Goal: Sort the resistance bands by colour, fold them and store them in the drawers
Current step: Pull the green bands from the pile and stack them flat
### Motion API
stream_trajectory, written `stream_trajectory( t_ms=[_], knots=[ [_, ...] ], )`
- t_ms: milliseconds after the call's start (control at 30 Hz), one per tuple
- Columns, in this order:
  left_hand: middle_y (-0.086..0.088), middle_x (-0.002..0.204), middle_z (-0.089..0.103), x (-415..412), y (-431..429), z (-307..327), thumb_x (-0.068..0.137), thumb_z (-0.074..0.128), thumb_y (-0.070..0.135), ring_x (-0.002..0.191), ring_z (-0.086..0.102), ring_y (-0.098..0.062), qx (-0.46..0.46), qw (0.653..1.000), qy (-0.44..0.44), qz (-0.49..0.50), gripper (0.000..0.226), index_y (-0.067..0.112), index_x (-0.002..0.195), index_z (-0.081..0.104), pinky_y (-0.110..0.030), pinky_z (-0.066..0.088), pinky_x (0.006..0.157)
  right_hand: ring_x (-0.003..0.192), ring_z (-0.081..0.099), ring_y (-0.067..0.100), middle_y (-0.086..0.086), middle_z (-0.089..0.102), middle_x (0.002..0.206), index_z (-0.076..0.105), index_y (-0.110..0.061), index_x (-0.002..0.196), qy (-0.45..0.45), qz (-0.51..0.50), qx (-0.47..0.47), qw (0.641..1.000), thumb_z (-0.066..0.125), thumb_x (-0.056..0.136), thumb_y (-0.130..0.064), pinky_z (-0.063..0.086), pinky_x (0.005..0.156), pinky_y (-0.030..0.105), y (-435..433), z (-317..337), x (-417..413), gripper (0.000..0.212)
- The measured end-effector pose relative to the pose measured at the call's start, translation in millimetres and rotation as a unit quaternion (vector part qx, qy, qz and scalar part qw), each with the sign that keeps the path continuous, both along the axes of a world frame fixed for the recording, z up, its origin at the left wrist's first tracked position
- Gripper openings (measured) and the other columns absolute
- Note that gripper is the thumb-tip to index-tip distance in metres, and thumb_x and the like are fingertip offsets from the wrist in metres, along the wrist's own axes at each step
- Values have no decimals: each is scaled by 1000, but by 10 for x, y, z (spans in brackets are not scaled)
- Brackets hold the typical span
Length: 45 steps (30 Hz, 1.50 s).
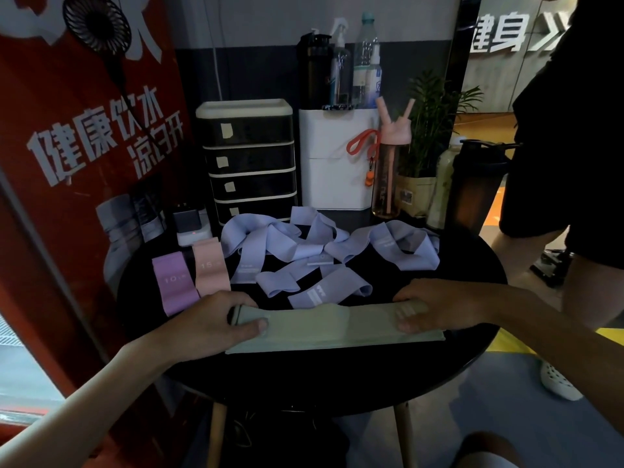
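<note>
Head view: purple band (174,282) "10", pink band (209,268) "15"

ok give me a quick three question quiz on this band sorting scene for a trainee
1. True or false: the left hand and the right hand each grip one end of the green band.
2. Which bands lie in a loose tangle in the middle of the table? A) pink B) lavender C) green
3. Fill in: the drawer unit at the back shows ___ drawers, all closed.

Key: 1 true. 2 B, the lavender bands. 3 four.
</note>
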State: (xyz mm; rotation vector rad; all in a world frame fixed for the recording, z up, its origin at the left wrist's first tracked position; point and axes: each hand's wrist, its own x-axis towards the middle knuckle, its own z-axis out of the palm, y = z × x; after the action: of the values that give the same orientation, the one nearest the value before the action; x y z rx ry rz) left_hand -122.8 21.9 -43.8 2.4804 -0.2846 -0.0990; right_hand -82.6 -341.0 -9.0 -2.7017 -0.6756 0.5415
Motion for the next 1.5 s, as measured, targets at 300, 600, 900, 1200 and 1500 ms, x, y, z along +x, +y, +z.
stream_trajectory(
  t_ms=[300, 600, 900, 1200, 1500],
  knots=[
    [5, 106, 64, 56, -117, 80, 88, 72, 34, 91, 63, -6, 6, 998, 43, 34, 31, 20, 113, 59, -15, 49, 72, 76, 49, 5, -9, 49, 89, 50, -22, 94, -11, -9, -14, 1000, 65, 86, -51, 36, 64, 13, -10, -48, 61, 34],
    [-2, 97, 66, 81, -143, 123, 86, 75, 25, 89, 65, -16, -9, 996, 77, 42, 17, 17, 96, 65, -25, 51, 75, 77, 50, 12, 1, 54, 93, 50, -14, 97, -94, 17, 25, 995, 66, 83, -54, 37, 65, 22, -60, -146, -11, 45],
    [4, 95, 63, 7, -107, 102, 87, 74, 23, 78, 60, 1, -27, 999, 10, -21, 15, 20, 96, 62, -18, 48, 68, 79, 54, 8, -5, 57, 84, 52, -22, 92, -129, -9, 100, 987, 73, 79, -52, 38, 61, 19, -134, -254, -54, 38],
    [24, 102, 56, -131, -158, -96, 89, 71, 18, 101, 52, 12, -57, 980, -188, 30, 33, 43, 103, 55, -8, 39, 81, 89, 55, 9, -16, 55, 97, 55, -39, 105, -320, -44, 167, 932, 71, 80, -51, 48, 74, 36, -204, -443, -45, 32],
    [14, 119, 40, -115, -84, -451, 95, 62, 20, 111, 47, 6, -68, 974, -217, -9, 27, 36, 110, 48, 0, 30, 92, 106, 45, -4, -11, 46, 113, 58, -28, 110, -264, -60, 217, 938, 62, 85, -46, 33, 91, 4, -255, -744, -72, 31]
  ],
)
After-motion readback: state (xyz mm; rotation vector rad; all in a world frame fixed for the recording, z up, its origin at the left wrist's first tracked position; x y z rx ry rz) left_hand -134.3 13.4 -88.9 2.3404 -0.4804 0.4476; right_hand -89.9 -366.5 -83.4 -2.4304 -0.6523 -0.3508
